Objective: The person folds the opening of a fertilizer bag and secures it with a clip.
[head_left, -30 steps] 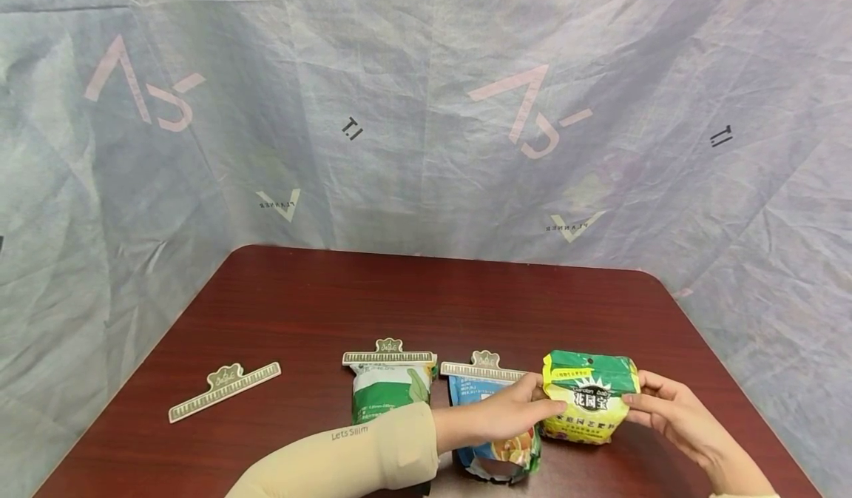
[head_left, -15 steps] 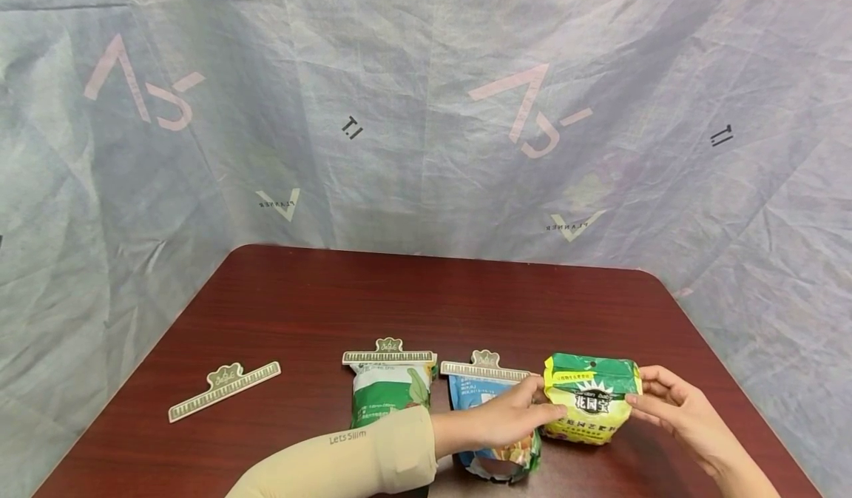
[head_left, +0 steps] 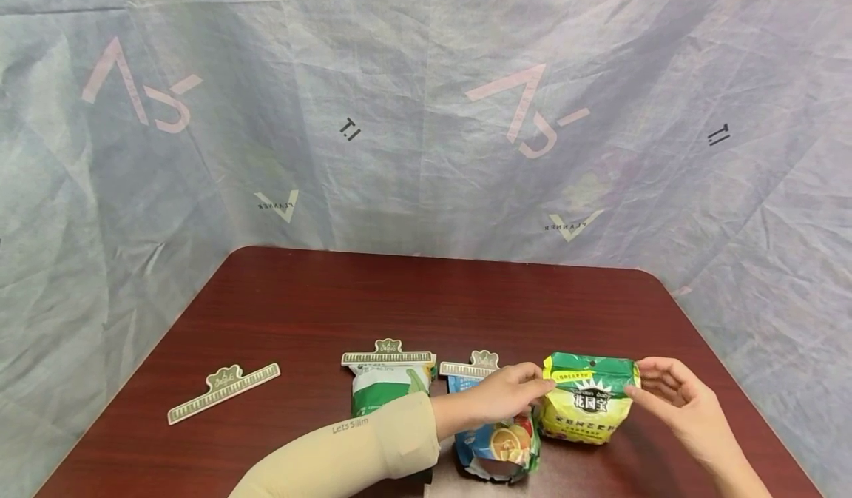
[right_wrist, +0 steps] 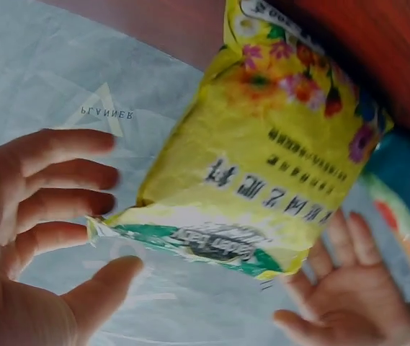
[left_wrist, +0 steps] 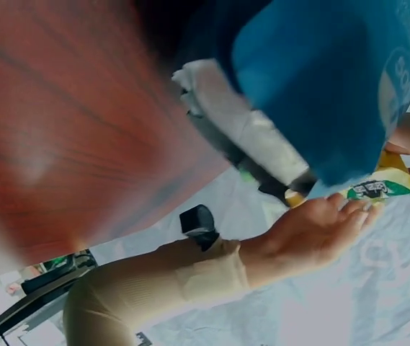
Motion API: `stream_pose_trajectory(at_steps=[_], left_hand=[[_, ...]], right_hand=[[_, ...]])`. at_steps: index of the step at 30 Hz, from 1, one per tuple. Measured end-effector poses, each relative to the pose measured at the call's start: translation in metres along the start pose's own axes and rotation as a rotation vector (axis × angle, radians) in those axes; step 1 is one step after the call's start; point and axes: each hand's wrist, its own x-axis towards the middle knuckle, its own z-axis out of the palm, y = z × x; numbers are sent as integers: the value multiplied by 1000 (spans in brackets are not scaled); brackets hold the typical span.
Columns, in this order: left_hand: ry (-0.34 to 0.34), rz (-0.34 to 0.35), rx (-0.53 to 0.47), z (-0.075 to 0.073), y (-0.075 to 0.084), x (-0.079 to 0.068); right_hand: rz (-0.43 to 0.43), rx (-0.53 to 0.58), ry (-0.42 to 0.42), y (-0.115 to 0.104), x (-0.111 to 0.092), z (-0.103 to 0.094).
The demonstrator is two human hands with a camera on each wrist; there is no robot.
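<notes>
A yellow and green fertilizer bag (head_left: 586, 413) stands upright on the table at right. At its upper left corner is my left hand (head_left: 509, 393), its fingertips right at the edge. In the right wrist view this hand (right_wrist: 352, 288) has its fingers spread and its thumb apart from the bag. My right hand (head_left: 685, 405) is by the upper right corner. The right wrist view shows the right hand (right_wrist: 53, 231) with thumb and fingers spread around that corner, a gap below the thumb. Under my left forearm lies a blue pouch (head_left: 475, 453), partly hidden.
A white bag clip (head_left: 469, 368) sits across the blue pouch's top. Beside it, a green and white bag (head_left: 379, 391) carries another clip (head_left: 388, 357). One more clip (head_left: 224, 392) lies loose on the dark red table (head_left: 426, 298) at left. A grey cloth (head_left: 426, 150) hangs behind.
My left hand has moved up and slightly away along the fertilizer bag's left edge. My right hand has risen a little at the right corner. The bag has hardly shifted.
</notes>
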Motion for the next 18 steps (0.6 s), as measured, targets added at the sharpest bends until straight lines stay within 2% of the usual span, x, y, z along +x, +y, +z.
stream_pose_trajectory(at_steps=[3,5,7,9,11,13,15,18], left_hand=[[-15,0,-39,-3,0,3],[-24,-9,-65,-4,0,4],[-33,-18,-88,-5,1,5],[-33,-26,-97,-5,1,5],[-33,-33,-108,-5,1,5],[-29,-40,-110,-5,1,5],[-20,-38,-112,-4,1,5],[-4,-35,-117,-3,1,5]], right_hand=[[-65,-205,92,-3,-3,5],[-173,-296,159,-5,-4,8],[-361,-348,214,-6,-3,12],[-591,-378,250,-8,-1,17],[-814,-409,254,-11,2,22],[-953,-429,229,-13,3,28],[-1028,-452,195,-14,5,32],[-1063,-504,160,-11,6,35]])
